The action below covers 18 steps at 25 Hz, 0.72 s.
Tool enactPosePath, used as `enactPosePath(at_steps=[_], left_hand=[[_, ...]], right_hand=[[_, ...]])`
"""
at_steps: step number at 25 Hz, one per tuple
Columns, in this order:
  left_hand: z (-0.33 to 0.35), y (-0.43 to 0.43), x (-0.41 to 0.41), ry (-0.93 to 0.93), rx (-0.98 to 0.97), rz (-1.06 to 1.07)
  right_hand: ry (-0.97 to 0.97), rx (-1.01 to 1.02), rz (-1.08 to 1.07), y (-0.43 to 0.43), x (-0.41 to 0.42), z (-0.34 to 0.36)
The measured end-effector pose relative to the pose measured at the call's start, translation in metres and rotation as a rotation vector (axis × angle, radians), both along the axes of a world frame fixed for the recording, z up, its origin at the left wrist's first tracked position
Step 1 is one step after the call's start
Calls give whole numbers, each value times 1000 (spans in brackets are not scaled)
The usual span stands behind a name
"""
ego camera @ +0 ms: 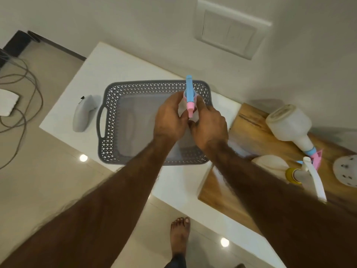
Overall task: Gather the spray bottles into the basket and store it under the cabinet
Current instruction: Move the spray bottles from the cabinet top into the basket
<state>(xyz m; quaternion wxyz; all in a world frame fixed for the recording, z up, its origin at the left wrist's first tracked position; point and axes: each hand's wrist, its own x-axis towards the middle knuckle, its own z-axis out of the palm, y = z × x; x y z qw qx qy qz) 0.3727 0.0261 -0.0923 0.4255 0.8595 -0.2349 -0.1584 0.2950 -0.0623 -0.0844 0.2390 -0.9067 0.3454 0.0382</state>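
A grey lattice basket stands on the white counter, with nothing visible inside it. Above it my left hand and my right hand both grip a spray bottle with a blue and pink trigger head; its body is mostly hidden between my hands. On the wooden board to the right lie a white spray bottle with a blue collar and another with a yellow collar and white trigger.
A grey handheld device lies left of the basket. A white round perforated object sits at the far right. A switch panel is on the wall. Cables trail over the floor at left. My bare foot stands below the counter edge.
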Motion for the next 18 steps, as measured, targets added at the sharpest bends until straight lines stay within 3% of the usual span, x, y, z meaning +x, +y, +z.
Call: enactPosePath(at_steps=[9, 14, 18], left_hand=[[-12, -13, 15, -26, 45, -20], [-9, -2, -5, 6, 23, 17], [-2, 35, -66, -204, 26, 111]], right_hand=[[-38, 58, -97, 3, 13, -5], [-199, 13, -118, 21, -16, 9], [-305, -83, -50, 45, -68, 11]])
